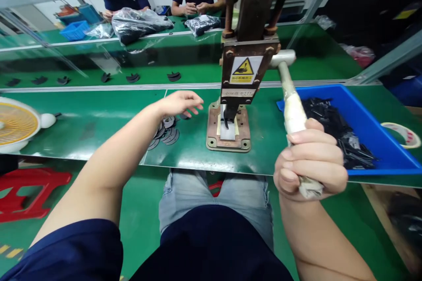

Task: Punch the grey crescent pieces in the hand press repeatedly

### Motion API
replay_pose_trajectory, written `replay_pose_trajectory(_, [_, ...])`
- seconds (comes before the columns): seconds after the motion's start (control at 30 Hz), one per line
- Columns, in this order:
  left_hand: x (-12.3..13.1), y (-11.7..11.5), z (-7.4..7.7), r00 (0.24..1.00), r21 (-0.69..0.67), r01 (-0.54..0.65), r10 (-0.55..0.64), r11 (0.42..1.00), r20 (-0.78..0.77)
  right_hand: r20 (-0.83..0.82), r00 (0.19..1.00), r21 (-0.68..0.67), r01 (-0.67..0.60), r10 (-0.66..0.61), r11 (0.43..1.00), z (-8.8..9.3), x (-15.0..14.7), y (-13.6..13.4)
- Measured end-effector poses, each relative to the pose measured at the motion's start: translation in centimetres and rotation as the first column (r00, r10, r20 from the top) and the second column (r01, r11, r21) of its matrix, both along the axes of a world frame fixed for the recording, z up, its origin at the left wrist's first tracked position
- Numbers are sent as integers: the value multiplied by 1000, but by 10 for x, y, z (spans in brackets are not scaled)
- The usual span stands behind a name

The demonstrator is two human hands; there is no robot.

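My right hand [310, 160] is wrapped round the tape-covered lever [294, 107] on the right side of a hand press [245, 70]. A yellow warning label is on the front of the press. Under its ram, a small black part [226, 121] stands at the pale block [227, 131] on the base plate [244, 129]. My left hand [182, 102] hovers left of the base, fingers apart and slightly curled, with nothing visible in it. Below that hand, several flat black curved pieces [169, 135] lie in a pile on the green table [108, 109], partly hidden by it.
A blue bin [385, 171] of black parts sits at the right, beside a tape roll [400, 135]. A fan [18, 124] lies at the left. Several black pieces [132, 78] line the table's back. Two people work beyond, near plastic bags [136, 22]. A red stool [31, 193] stands below left.
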State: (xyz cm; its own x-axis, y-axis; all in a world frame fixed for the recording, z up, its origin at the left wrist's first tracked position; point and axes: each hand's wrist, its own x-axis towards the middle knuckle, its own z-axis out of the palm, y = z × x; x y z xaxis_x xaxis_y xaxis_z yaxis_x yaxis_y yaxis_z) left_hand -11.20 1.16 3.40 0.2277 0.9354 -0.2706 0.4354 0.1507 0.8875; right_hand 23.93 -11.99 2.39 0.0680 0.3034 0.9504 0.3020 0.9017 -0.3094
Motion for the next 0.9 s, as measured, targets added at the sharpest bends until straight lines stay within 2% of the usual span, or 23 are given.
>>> replay_pose_trajectory(0.03, [-25,10,1,983,116,-98,115,988,-145,-10,1000,12,-1,1,1000,0,-1,1])
replay_pose_trajectory(0.07, [-49,19,1,927,234,-160,228,959,-298,-18,1000,28,-5,6,1000,-1,-3,2])
replay_pose_trajectory(0.1, [-71,28,0,855,298,-174,294,939,-428,-27,1000,41,-9,10,999,-1,-4,3])
replay_pose_trajectory(0.17, [-105,38,-7,749,290,-138,292,947,-595,-61,998,46,-2,4,999,-2,-7,5])
replay_pose_trajectory(0.23, [-119,41,-18,704,203,-87,204,975,-681,-82,997,62,16,-11,998,-3,-8,7])
replay_pose_trajectory(0.37, [-109,36,-40,633,110,21,72,994,-771,-93,995,105,36,-26,994,-3,-8,11])
replay_pose_trajectory(0.47, [-97,35,-49,586,121,24,84,992,-806,-102,994,94,47,-37,994,-3,-7,11])
replay_pose_trajectory(0.53, [-93,36,-51,595,145,7,112,989,-795,-104,994,90,50,-41,995,-3,-8,11])
replay_pose_trajectory(0.67, [-91,32,-46,704,170,2,119,985,-700,-114,992,94,56,-45,994,-3,-10,9])
replay_pose_trajectory(0.73, [-86,25,-40,749,227,25,132,974,-649,-102,993,91,60,-50,994,-3,-10,9])
replay_pose_trajectory(0.83, [-69,8,-27,752,322,99,141,941,-644,-89,995,126,55,-44,991,-3,-10,10])
replay_pose_trajectory(0.9, [-49,-5,-19,749,322,171,90,931,-657,-88,995,155,50,-37,987,-3,-11,12])
